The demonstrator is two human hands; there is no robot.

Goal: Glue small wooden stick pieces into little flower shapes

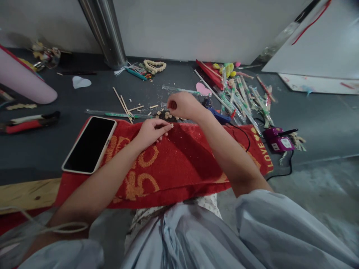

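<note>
My left hand (152,132) rests low over the red towel (185,160), thumb and forefinger pinched on a small pale wooden piece (172,126). Just above and to the right, my right hand (183,106) is curled closed. Whatever its fingers may hold is hidden from view. Beneath and beside it lies a pile of small cut wooden pieces (165,114) on a dark patch at the towel's far edge. A blue glue gun (220,116) with a black cord lies partly behind my right wrist.
A phone (89,145) lies on the towel's left end. Red-handled pliers (30,123) sit farther left. Wrapped chopsticks (241,97) are heaped at right, near a purple device (279,140). A metal post (108,33) and a heart-shaped wooden ring (155,66) stand behind.
</note>
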